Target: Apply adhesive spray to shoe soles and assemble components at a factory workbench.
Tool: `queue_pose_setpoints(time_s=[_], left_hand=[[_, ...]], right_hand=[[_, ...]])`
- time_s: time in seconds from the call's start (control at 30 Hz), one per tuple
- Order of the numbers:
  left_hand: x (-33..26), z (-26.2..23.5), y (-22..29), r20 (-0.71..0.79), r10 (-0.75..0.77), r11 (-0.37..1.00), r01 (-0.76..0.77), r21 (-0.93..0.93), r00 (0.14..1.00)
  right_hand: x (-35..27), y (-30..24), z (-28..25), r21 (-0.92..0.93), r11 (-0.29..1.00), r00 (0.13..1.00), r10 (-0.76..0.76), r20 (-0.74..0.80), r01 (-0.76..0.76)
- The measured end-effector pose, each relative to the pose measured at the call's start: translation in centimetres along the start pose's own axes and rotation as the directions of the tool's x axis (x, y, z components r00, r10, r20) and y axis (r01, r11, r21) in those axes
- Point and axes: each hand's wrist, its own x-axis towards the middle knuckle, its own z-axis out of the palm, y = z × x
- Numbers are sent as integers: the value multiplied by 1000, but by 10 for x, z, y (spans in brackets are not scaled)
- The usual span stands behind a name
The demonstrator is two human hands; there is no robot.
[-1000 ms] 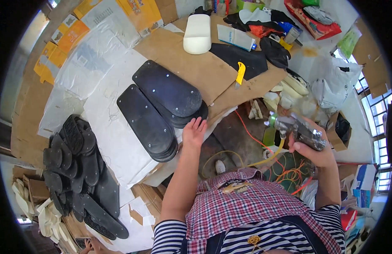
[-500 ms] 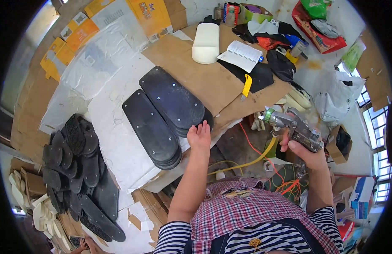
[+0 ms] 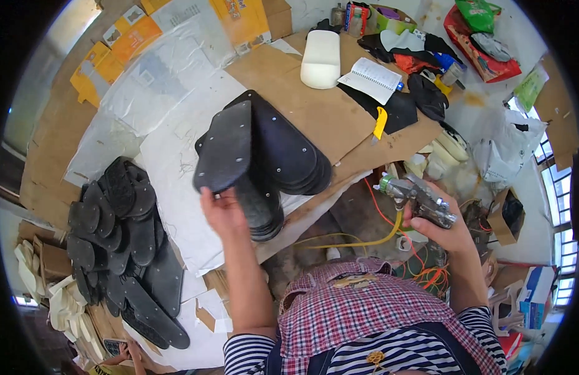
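The left hand (image 3: 224, 211) grips a black pad (image 3: 227, 145) by its near end, length pointing away. The right hand (image 3: 440, 220), farther, clasps a spray gun (image 3: 420, 197).

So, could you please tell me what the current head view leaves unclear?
All in the head view:
Raised black piece: underside, hidden by its own upper face.
Right grip: some fingers, hidden behind the spray gun.
Notebook: page contents, too small.
Other person: mostly cut off by the lower edge.

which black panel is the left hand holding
The panel askew over the left stack: the left hand holds its near end, touching neither the right stack nor the loose pile.
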Motion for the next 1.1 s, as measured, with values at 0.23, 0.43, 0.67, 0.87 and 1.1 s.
queue_pose_setpoints(time_s=[0.23,0.43,0.67,0.87,1.1], left_hand=[[97,-65,205,40,354,918,-339,-205,934],[63,-86,231,-241,304,921,-349,-174,922],[11,-144,94,-261,-192,981,189,-36,946],[-20,-115,31,-253,-398,881,445,165,882],[-20,-117,14,-315,-396,842,478,250,863]], right_hand=[[7,-7,42,99,995,998,-22,62,16],[24,-18,60,73,997,987,-4,-159,16],[9,-25,55,74,991,987,-99,-123,109],[-7,-16,33,12,997,965,-65,-254,70],[-55,-23,6,27,999,999,41,16,-41]])
